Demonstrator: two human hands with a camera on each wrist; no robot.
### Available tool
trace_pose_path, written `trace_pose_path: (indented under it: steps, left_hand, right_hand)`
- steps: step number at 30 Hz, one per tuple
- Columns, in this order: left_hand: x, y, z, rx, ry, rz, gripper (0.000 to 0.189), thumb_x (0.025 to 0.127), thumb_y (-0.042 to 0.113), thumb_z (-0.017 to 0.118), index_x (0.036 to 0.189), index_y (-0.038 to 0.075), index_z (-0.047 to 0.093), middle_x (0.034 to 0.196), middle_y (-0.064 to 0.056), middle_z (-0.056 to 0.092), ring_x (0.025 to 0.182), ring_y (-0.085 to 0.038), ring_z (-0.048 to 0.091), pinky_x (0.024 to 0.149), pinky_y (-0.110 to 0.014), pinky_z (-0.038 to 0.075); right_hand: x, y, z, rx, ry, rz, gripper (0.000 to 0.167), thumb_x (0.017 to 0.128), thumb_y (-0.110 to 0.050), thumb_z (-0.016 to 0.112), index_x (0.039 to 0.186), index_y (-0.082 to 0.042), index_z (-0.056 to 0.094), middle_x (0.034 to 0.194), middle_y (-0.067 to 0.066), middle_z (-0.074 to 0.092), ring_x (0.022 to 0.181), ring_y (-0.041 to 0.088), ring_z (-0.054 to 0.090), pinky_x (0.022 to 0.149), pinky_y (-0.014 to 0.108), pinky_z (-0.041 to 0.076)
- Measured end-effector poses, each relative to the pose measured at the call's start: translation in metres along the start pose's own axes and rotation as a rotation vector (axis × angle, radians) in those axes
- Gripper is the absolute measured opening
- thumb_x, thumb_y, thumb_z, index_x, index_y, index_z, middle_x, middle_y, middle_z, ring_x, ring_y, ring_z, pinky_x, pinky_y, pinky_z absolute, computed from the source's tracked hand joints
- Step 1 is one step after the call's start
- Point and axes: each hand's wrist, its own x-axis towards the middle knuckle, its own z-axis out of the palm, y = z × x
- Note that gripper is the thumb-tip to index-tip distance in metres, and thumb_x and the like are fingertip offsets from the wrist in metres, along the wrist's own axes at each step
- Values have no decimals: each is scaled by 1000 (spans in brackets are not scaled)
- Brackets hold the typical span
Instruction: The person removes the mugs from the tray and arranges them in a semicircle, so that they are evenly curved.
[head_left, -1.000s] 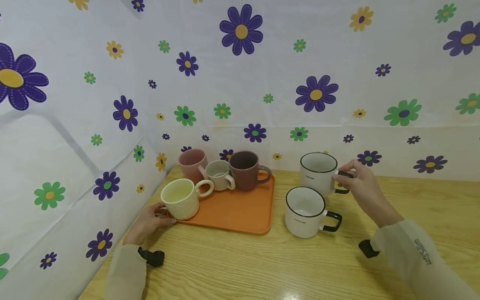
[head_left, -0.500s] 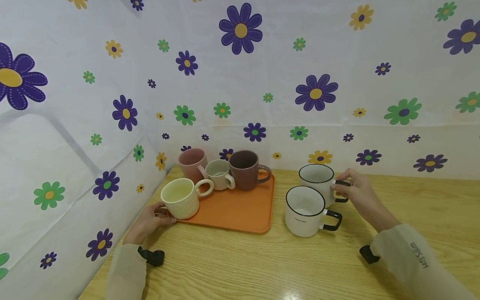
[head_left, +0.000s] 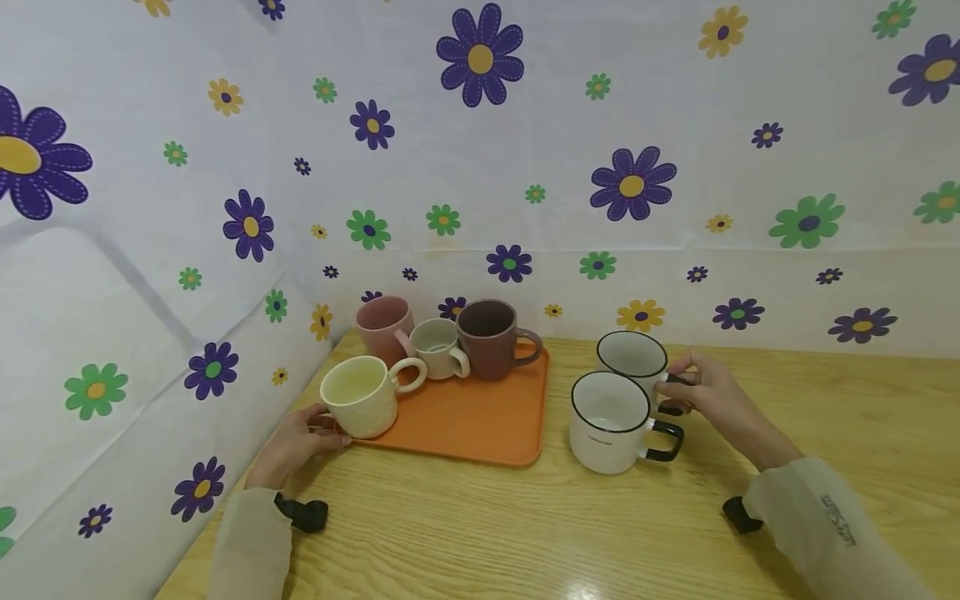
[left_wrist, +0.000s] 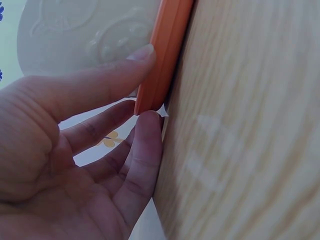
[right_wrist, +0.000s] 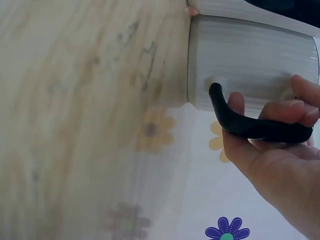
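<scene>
At the front left corner of the orange tray (head_left: 480,425), my left hand (head_left: 294,448) pinches the rim (left_wrist: 161,65). Its thumb lies along the edge, beside the cream mug (head_left: 362,410) on the tray. My right hand (head_left: 723,402) grips the black handle (right_wrist: 260,129) of the rear white enamel-style mug (head_left: 632,357). That mug stands upright on the table, its lower front hidden by a second white mug (head_left: 606,446) with a black rim. In the right wrist view the two white bodies sit against each other or nearly so.
Along the tray's back stand a pink mug (head_left: 384,327), a small grey-white mug (head_left: 435,350) and a dark maroon mug (head_left: 487,346), close together. A flower-printed cloth (head_left: 480,167) borders the wooden table (head_left: 465,533) at the back and left.
My right hand has lowered the rear white mug onto the table, behind the other white one. The left hand, the tray and its mugs have stayed put.
</scene>
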Motion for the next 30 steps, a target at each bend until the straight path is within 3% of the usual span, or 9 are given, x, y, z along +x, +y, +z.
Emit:
trace_pose_path:
  steps: [6,14,21,30]
  left_hand:
    - [2,1,0,-7,2,21,67,86,9,80,140,-12,47,123,-29,61,112,-38,60,87,-38,52]
    - [4,-4,3,33,1,14,70,86,13,80,142,-11,46,125,-28,61,115,-40,56,97,-51,47]
    - [0,-3,1,22,8,48,65,87,12,80,140,-11,49,124,-27,62,111,-38,59,92,-42,50]
    - [1,-3,2,33,-4,34,67,87,13,80,141,-11,48,126,-29,61,113,-40,59,96,-47,50]
  right_hand:
    - [-7,1,-4,83,-53,-33,16,106,-8,53,107,4,43,71,6,49,69,16,52,79,28,56]
    - [-9,3,-3,86,-55,-28,18,106,-9,53,109,6,44,72,6,50,69,16,53,80,29,57]
    - [-7,-1,-1,35,-35,10,22,106,-13,54,114,5,45,73,6,52,72,16,54,78,25,54]
    - [-10,-1,-1,66,-34,26,19,106,-12,54,113,4,45,74,6,53,74,16,54,81,26,56]
